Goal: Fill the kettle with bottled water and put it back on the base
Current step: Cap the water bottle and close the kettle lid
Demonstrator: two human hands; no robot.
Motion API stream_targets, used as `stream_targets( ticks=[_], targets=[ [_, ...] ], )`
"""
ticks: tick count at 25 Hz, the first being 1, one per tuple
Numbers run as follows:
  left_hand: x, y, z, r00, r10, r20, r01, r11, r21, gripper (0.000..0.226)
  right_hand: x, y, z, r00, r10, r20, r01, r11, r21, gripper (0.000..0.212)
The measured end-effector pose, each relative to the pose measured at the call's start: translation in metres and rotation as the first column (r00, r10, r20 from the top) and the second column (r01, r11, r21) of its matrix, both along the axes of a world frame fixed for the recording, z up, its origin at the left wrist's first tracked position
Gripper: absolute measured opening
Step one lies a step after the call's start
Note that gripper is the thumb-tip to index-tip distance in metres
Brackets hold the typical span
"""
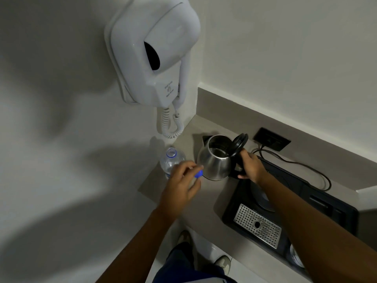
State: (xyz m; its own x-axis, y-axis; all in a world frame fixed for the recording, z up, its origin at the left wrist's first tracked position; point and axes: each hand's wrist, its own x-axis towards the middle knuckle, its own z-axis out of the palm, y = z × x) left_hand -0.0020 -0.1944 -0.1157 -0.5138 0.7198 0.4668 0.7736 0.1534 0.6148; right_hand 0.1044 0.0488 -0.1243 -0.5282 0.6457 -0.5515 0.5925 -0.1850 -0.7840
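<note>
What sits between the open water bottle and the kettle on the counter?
In the head view, the left hand reaches in there, holding the blue cap. Otherwise only bare counter separates the bottle and kettle.

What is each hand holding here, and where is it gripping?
The right hand grips the steel kettle by its black handle, lid open. The left hand pinches the bottle's blue cap at its fingertips, beside the open bottle.

Small blue lettering marks the lower front of a white wall-mounted hair dryer (155, 52): the bottom line reads "Hair Dryer", while the line above it and a small emblem between them are too blurred to read. No other text is legible.
</note>
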Motion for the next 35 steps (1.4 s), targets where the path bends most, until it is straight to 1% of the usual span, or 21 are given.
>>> stream_targets(
  ticks=[2,3,5,7,9,13,19,23,29,33,35],
  targets=[
    [-0.019,-0.002,0.029,0.976,0.203,-0.077,-0.197,0.978,0.073,0.028,0.0,-0.001,0.0,1.0,-0.003,0.0,0.003,1.0,-0.005,0.055],
    [-0.028,-0.002,0.037,0.954,0.28,-0.108,-0.272,0.959,0.082,0.026,0.0,-0.001,0.001,1.0,0.0,-0.002,0.0,1.0,-0.007,0.055],
    [-0.039,-0.003,0.043,0.93,0.344,-0.129,-0.343,0.939,0.036,0.025,0.001,-0.001,0.001,1.0,0.009,0.004,-0.009,1.0,-0.005,0.056],
    [-0.044,-0.004,0.041,0.937,0.333,-0.11,-0.338,0.94,-0.034,0.027,0.001,-0.001,0.002,1.0,0.008,0.007,-0.008,1.0,-0.008,0.057],
    [-0.047,-0.007,0.037,0.94,0.331,-0.077,-0.336,0.94,-0.062,0.027,0.002,-0.001,0.002,1.0,0.004,0.005,-0.004,1.0,-0.015,0.055],
    [-0.048,-0.006,0.034,0.945,0.328,0.009,-0.327,0.943,-0.053,0.026,0.002,-0.001,0.001,1.0,-0.005,0.008,0.005,1.0,-0.007,0.056],
    [-0.052,-0.008,0.034,0.944,0.323,0.073,-0.319,0.946,-0.061,0.028,0.004,-0.001,0.003,1.0,0.014,-0.004,-0.014,1.0,-0.001,0.061],
    [-0.051,-0.01,0.034,0.947,0.317,0.053,-0.315,0.948,-0.037,0.03,0.003,-0.002,0.005,1.0,0.01,-0.012,-0.01,1.0,-0.004,0.062],
    [-0.054,-0.011,0.033,0.946,0.323,-0.034,-0.324,0.944,-0.054,0.03,0.003,-0.002,0.006,1.0,0.001,-0.023,-0.001,1.0,-0.003,0.049],
    [-0.055,-0.012,0.035,0.942,0.335,-0.023,-0.336,0.94,-0.05,0.028,0.003,-0.005,0.008,1.0,-0.016,-0.019,0.016,1.0,0.004,0.042],
    [-0.056,-0.011,0.037,0.945,0.323,-0.061,-0.325,0.945,-0.044,0.027,0.003,-0.005,0.009,1.0,-0.013,-0.015,0.013,1.0,0.004,0.045]
  ],
)
